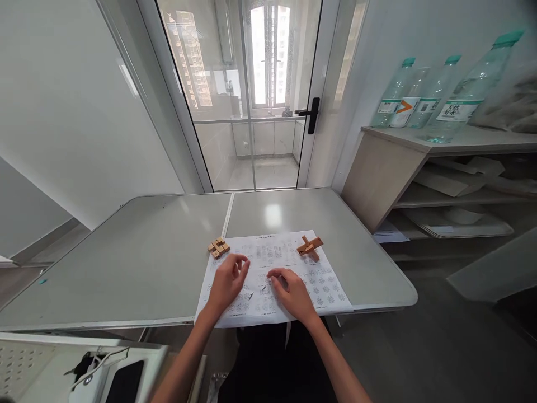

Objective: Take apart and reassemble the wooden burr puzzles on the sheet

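A large printed sheet (289,252) with rows of small diagrams lies at the table's front edge. Over its left half is my left hand (229,282), fingers loosely bent, thumb apart, nothing in it. My right hand (292,294) rests at the sheet's lower middle, fingers spread a little and holding nothing. Just beyond my left hand, at the sheet's upper left corner, sits a light wooden block puzzle (218,248) made of small cubes. A reddish-brown wooden interlocking puzzle (309,248) with crossed sticks stands at the upper right corner, apart from my right hand.
The grey table (168,252) reaches to a glass door (251,140). On the right, a shelf unit (386,173) carries several plastic bottles (461,101). At lower left, a white surface (42,364) holds a black phone (125,383), a cable and keys.
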`<state>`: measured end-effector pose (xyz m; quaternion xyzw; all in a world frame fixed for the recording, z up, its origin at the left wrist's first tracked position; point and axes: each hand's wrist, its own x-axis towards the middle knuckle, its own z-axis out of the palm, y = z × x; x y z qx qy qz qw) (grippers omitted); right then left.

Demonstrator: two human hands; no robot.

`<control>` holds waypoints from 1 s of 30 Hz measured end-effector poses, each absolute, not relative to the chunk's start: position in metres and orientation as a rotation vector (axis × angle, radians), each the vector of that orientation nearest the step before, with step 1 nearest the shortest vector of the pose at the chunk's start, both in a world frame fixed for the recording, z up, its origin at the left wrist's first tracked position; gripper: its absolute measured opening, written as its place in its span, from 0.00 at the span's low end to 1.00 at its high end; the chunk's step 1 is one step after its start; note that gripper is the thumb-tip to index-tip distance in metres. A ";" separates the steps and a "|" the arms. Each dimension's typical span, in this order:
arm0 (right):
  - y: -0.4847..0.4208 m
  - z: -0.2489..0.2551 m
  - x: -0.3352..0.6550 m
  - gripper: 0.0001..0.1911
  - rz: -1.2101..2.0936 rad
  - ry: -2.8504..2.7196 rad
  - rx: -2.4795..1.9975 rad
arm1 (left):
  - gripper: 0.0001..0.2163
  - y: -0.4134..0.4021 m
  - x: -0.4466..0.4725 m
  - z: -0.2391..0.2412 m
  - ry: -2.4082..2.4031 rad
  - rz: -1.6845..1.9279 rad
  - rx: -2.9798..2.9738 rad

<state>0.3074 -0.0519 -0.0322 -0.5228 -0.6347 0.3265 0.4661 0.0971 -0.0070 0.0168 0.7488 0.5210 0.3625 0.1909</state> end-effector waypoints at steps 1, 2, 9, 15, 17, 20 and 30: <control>-0.052 -0.032 0.307 0.11 0.802 -1.558 -1.280 | 0.15 -0.014 0.102 0.015 1.407 0.950 2.063; -0.051 -0.032 0.307 0.11 0.803 -1.558 -1.277 | 0.15 -0.021 0.107 0.013 1.373 0.906 2.020; -0.048 -0.035 0.309 0.12 0.849 -1.499 -1.254 | 0.17 -0.039 0.121 -0.005 1.326 0.925 1.777; -0.044 -0.032 0.313 0.17 1.022 -1.199 -1.179 | 0.16 -0.041 0.120 -0.006 1.331 0.935 1.770; -0.038 -0.031 0.320 0.19 1.188 -0.955 -1.088 | 0.16 -0.042 0.119 -0.005 1.332 0.932 1.778; -0.025 -0.031 0.341 0.19 1.484 -0.447 -0.859 | 0.16 -0.043 0.118 -0.005 1.326 0.937 1.780; -0.002 -0.036 0.377 0.05 1.753 0.034 -0.464 | 0.15 -0.045 0.117 -0.008 1.305 0.963 1.772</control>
